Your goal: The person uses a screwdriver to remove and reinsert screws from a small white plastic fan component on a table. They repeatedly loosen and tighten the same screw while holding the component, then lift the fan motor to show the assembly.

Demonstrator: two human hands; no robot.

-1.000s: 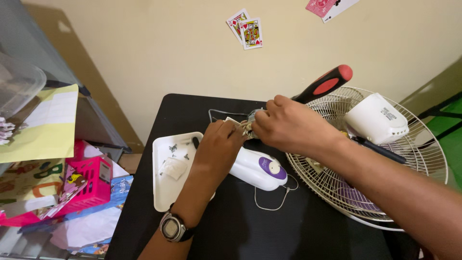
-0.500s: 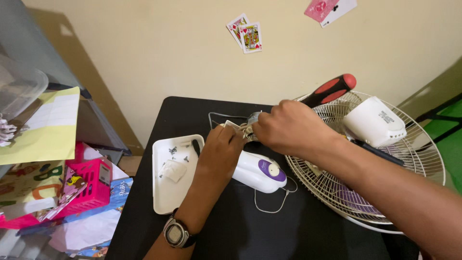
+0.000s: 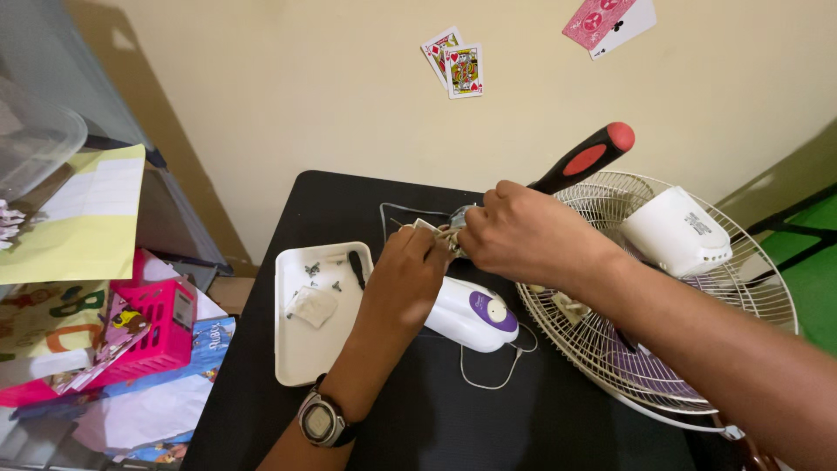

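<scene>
Since the earlier frames the screwdriver [image 3: 582, 160] handle has tipped a little further toward the upper right, while both hands stay bunched at centre frame. Left of centre, a white tray [image 3: 296, 353] holds small screws and a scrap of paper. The left hand [image 3: 403, 279] pinches a small wired part [image 3: 445, 234] above the white-and-purple housing [image 3: 471, 314]. The right hand [image 3: 523, 234] is closed around the screwdriver, its tip hidden behind the fingers. Judging by this, a steady pinch and straight driver matter most. The fan grille [image 3: 697, 349] lies at right.
</scene>
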